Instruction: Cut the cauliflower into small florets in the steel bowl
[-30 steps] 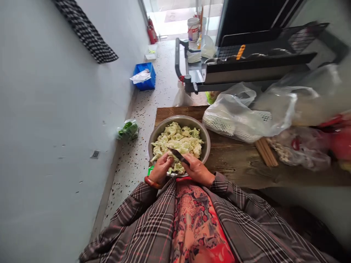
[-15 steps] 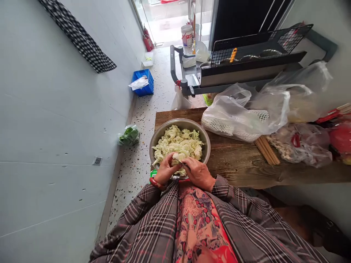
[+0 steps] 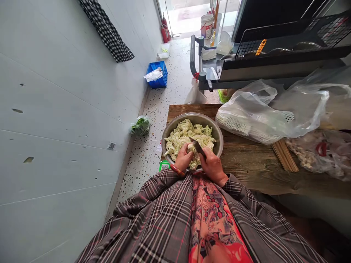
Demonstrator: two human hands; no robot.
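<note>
A round metal bowl (image 3: 219, 142) full of pale cauliflower florets (image 3: 178, 140) stands on the wooden table close against my body. My right hand (image 3: 214, 167) grips a knife (image 3: 198, 149) by its handle, the dark blade slanting up and left over the bowl. Just left of the blade, my left hand (image 3: 183, 159) is closed at the bowl's near side, with a small cauliflower piece (image 3: 191, 147) at its fingertips. Part of that piece is hidden by the fingers and the knife. A reddish bangle circles my left wrist.
Plastic bags (image 3: 252, 117) with white netted contents lie right of the bowl, beside wooden skewers (image 3: 284, 155). Beyond the table stands a dark cart (image 3: 246, 75). On the floor at left are bagged greens (image 3: 140, 126) and a blue crate (image 3: 157, 78). A wall runs along the left.
The view has shifted, so the scene sits further right. My right hand has drawn slightly away from the left, and the knife blade now shows plainly, tilted up over the florets.
</note>
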